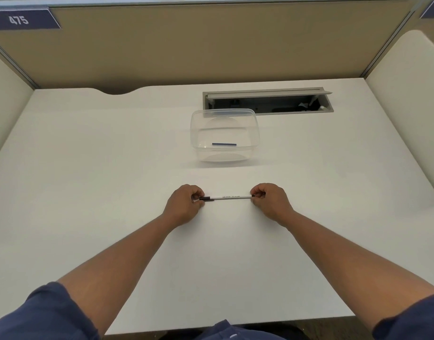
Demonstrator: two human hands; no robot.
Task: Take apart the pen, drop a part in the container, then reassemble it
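Your left hand (184,204) has its grip pinched on the black-capped end of the pen (227,198), which lies level just above the white desk (88,168), running left to right between your hands. Your right hand (270,201) grips the other tip. Beyond the pen stands the clear container (256,133), with a thin blue part (223,144) lying on its floor.

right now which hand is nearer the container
Right. The right hand sits just below the container, slightly right of it; the left hand is farther off, below-left.
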